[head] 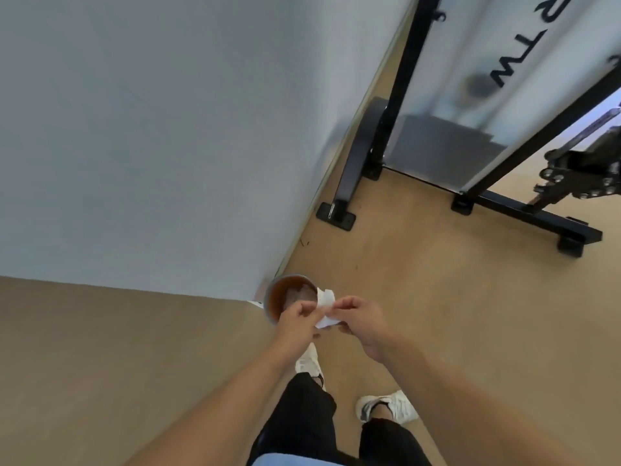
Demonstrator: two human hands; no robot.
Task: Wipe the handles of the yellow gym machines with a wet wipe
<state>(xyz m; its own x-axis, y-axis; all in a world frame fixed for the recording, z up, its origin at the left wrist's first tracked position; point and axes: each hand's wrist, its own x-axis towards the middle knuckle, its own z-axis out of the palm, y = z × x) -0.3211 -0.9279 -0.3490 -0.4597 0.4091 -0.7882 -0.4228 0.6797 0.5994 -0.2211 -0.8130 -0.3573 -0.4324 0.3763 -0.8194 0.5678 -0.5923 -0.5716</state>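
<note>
i'm looking down at both hands held out in front of me over the tan floor, and between them is the wet wipe, a small white sheet, crumpled and partly folded, sitting just above and beside a round bin that stands against the corner of the pale wall. my left hand has its fingers curled in and pinches the wipe's left edge, and my right hand pinches the right edge between thumb and forefinger, so both grips are closed on the same sheet, which hangs slack between them. i judge the wipe to be very light, limp and damp, the sort of thing that clings to itself and tears if pulled hard from two corners, so i'd tease it open gently at the edges, then bunch it into one palm so it wraps a handle rather than sliding off it. the bin seems to hold some crumpled stuff inside, though the blur keeps me from saying what. up to the right stands a black machine frame with a frosted panel; i can't see any yellow machine or handle from here, so the wiping itself looks not yet begun at this spot. my white shoes and dark trousers show below.
</note>
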